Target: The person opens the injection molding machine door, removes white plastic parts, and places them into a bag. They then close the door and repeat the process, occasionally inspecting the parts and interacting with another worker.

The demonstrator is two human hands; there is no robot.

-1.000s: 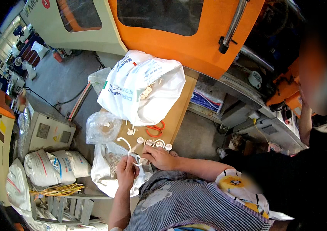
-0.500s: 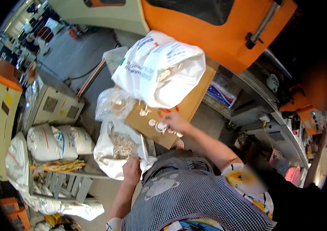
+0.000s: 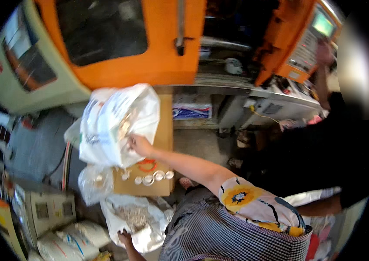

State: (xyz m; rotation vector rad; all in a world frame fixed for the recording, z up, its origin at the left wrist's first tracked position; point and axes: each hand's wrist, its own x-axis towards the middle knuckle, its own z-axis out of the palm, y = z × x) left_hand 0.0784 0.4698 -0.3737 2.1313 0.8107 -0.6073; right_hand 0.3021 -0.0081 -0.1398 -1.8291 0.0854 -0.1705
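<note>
The right hand (image 3: pixel 138 145) is at the white sack (image 3: pixel 102 119), its mouth presumably facing inward for reach; beige parts (image 3: pixel 124 127) lie just beyond (I cannot tell either hand's grip). The left hand (image 3: pixel 125 238) is at the lower white bag (image 3: pixel 147 240).

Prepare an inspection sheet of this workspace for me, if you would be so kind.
Surface: flat brown cardboard, bearing bags and small parts.
Job's things: open white printed plastic bag with pale pieces inside; pale round plastic pieces in a row on the cardboard; open white plastic sack with pale scraps, below the cardboard.
Clutter: red looped handles near the printed bag; crinkled clear plastic bag at the cardboard's left edge.
Hands: right hand at the printed bag's mouth, left hand at the sack; both grips unclear.
Cables: thin yellow cable by the machine base, right.
Surroundings: orange machine door; co-worker's hand at a grey control panel.
</note>
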